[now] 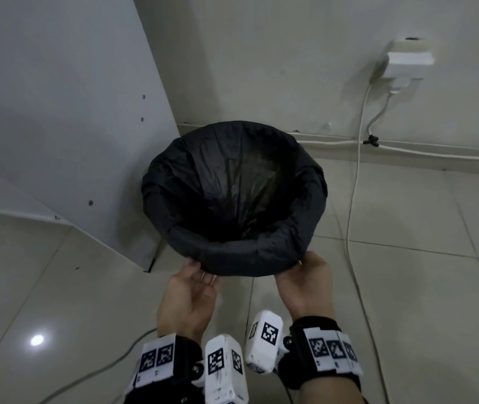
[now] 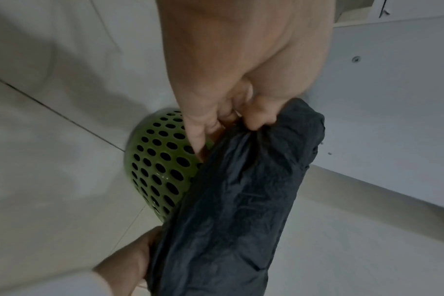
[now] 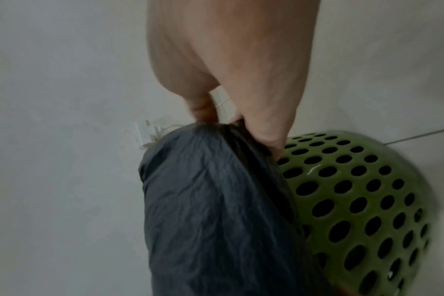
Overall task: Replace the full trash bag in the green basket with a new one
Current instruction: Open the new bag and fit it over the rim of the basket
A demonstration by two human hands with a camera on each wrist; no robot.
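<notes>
Thin, crinkled, faintly shiny black plastic bag (image 1: 234, 196); glossy perforated green plastic basket (image 3: 355, 192); smooth glossy floor tiles (image 1: 407, 287).

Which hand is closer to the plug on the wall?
Right. The right hand is on the bag's rim, on the plug's side; the left hand grips the rim farther off.

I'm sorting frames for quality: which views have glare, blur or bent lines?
Head view: dim, one glare spot on the floor tiles, wall edges bowed by the wide lens. Left wrist view: basket and bag slightly blurred. Right wrist view: soft throughout, flat light, no glare.
</notes>
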